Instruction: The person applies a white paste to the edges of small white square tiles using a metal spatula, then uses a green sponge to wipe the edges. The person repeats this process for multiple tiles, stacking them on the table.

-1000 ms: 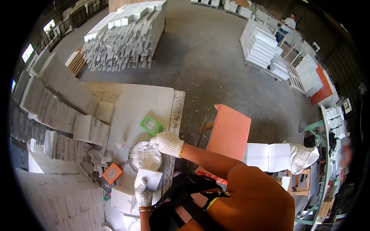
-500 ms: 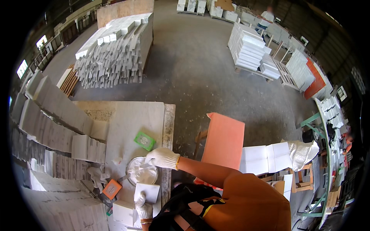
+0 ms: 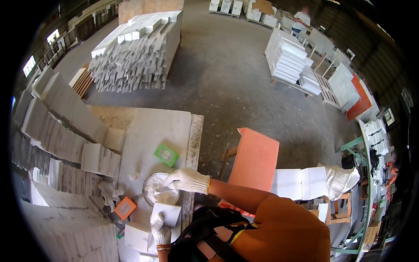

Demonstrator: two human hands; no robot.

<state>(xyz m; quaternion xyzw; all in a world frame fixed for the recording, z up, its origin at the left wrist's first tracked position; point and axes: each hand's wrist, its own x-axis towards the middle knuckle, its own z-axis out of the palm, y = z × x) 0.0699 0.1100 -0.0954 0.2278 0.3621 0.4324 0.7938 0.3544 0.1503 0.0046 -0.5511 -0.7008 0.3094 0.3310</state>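
My right hand (image 3: 188,180), in a white knitted glove, is closed on a putty knife (image 3: 163,190) whose flat blade points left over a round tin (image 3: 148,200). White paste (image 3: 153,184) lies in the tin. My left hand (image 3: 160,231), gloved too, grips a white square tile (image 3: 169,215) just on the near side of the tin, thumb on its upper face. A second flat blade (image 3: 140,196) leans at the tin's left rim, beside an orange box (image 3: 125,208). A green box (image 3: 166,155) lies beyond the tin.
Stone slabs (image 3: 98,158) stand in rows along the left of the pale worktop (image 3: 157,131). Another white block (image 3: 137,237) sits beside my left hand. An orange-covered stand (image 3: 255,157) and white tiles (image 3: 301,183) are to the right. A person (image 3: 301,21) stands far off.
My right hand has drawn slightly right, and the knife blade now shows clearly above the paste. The left hand still grips the tile. The whole view has shifted slightly.
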